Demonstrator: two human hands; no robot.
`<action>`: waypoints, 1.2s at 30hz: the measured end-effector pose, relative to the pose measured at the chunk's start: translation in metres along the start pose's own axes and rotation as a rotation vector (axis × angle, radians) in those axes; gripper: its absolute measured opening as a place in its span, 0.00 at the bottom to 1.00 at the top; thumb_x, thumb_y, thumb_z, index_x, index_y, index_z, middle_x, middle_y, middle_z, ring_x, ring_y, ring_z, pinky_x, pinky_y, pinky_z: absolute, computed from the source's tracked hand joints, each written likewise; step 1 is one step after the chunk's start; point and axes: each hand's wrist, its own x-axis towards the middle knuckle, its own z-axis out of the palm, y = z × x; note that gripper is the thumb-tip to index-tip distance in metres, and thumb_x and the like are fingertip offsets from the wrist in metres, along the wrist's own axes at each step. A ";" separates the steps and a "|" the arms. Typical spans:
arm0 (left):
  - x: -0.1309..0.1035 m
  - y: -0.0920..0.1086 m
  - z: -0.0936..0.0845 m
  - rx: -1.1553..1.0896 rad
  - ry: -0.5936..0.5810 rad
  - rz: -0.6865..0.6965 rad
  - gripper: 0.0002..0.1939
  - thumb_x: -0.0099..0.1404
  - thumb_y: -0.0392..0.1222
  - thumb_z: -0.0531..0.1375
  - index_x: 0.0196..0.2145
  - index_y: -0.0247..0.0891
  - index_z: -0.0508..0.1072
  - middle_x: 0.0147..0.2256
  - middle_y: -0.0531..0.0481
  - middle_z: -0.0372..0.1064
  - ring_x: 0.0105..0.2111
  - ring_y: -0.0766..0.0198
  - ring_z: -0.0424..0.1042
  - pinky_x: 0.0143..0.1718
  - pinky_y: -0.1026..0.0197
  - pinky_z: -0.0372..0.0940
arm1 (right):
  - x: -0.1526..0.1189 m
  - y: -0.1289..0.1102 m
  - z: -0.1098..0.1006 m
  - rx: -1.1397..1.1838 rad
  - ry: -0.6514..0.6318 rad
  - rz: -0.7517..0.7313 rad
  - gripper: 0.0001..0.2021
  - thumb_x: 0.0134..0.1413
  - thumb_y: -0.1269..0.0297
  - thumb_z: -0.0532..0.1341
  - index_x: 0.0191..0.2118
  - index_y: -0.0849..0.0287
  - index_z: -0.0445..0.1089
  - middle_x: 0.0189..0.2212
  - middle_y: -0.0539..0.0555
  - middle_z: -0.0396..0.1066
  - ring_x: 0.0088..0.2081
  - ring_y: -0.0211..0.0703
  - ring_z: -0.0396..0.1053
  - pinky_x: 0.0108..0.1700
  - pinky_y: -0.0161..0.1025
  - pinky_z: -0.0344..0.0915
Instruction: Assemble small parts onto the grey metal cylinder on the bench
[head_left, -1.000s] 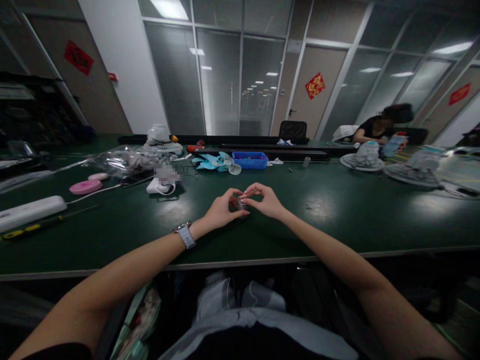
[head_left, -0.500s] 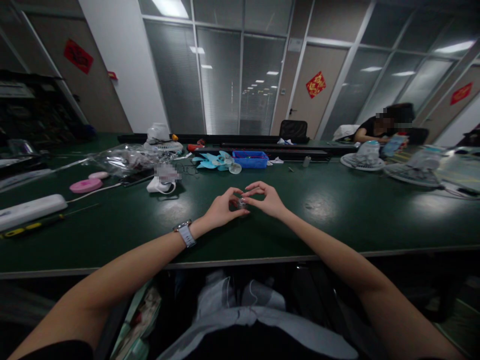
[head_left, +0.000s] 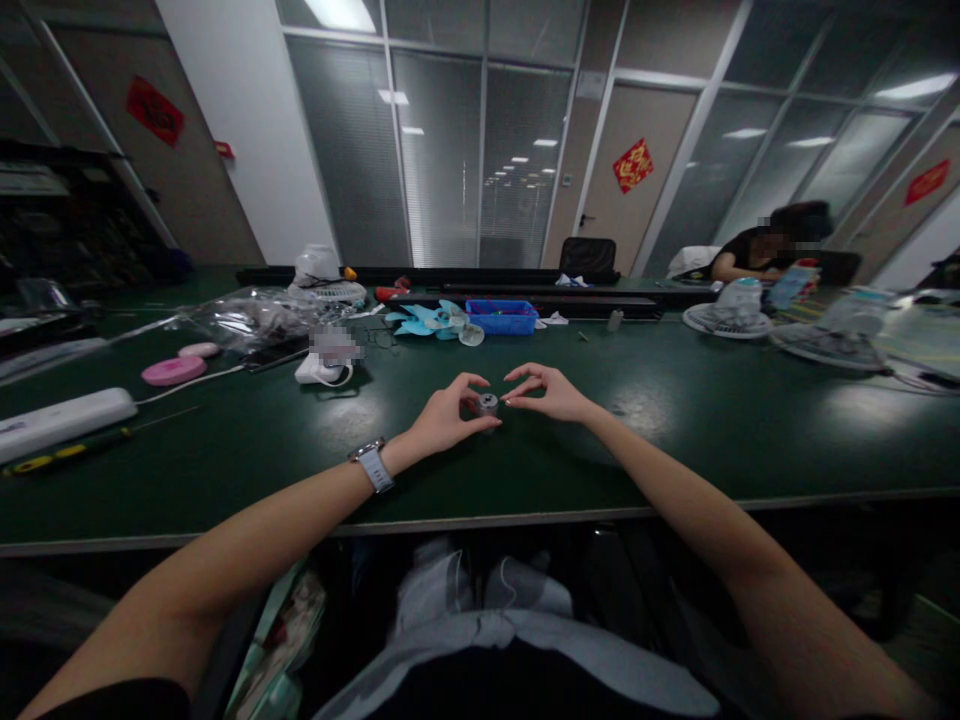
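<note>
A small grey metal cylinder stands upright over the green table, with dark marks or openings on its top face. My left hand, a watch on its wrist, curls around the cylinder's side with thumb and fingers. Just to the right of it is my right hand, its thumb and fingers apart and curved towards the cylinder. The right fingertips come very close to its rim; whether the thumb touches it I cannot tell.
A blue bin and light-blue fan blades lie beyond my hands. On the left are a white power strip, a screwdriver and a pink disc. Fan parts and another person are at the right.
My right hand has drawn back to the right from the cylinder and its fingers have come apart, so the cylinder's top now shows. My left hand has stayed in place.
</note>
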 end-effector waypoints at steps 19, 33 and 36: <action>0.000 -0.001 0.000 0.002 -0.007 -0.003 0.30 0.53 0.51 0.67 0.49 0.40 0.62 0.35 0.49 0.74 0.35 0.59 0.75 0.39 0.56 0.68 | 0.003 -0.005 0.008 -0.033 0.125 -0.044 0.22 0.46 0.61 0.67 0.49 0.61 0.68 0.35 0.57 0.78 0.34 0.42 0.75 0.37 0.39 0.69; 0.000 -0.003 0.000 0.011 -0.017 0.010 0.30 0.53 0.51 0.66 0.49 0.39 0.61 0.36 0.48 0.74 0.35 0.60 0.75 0.37 0.57 0.68 | 0.006 -0.023 0.038 -0.025 0.204 -0.188 0.16 0.50 0.61 0.64 0.44 0.61 0.68 0.32 0.55 0.77 0.34 0.42 0.75 0.37 0.40 0.69; 0.001 -0.004 0.001 0.013 -0.004 0.007 0.30 0.53 0.51 0.67 0.49 0.40 0.62 0.36 0.49 0.73 0.34 0.60 0.74 0.37 0.57 0.68 | 0.006 -0.022 0.036 -0.004 0.292 -0.156 0.15 0.51 0.60 0.64 0.43 0.61 0.68 0.27 0.52 0.75 0.29 0.40 0.74 0.34 0.38 0.68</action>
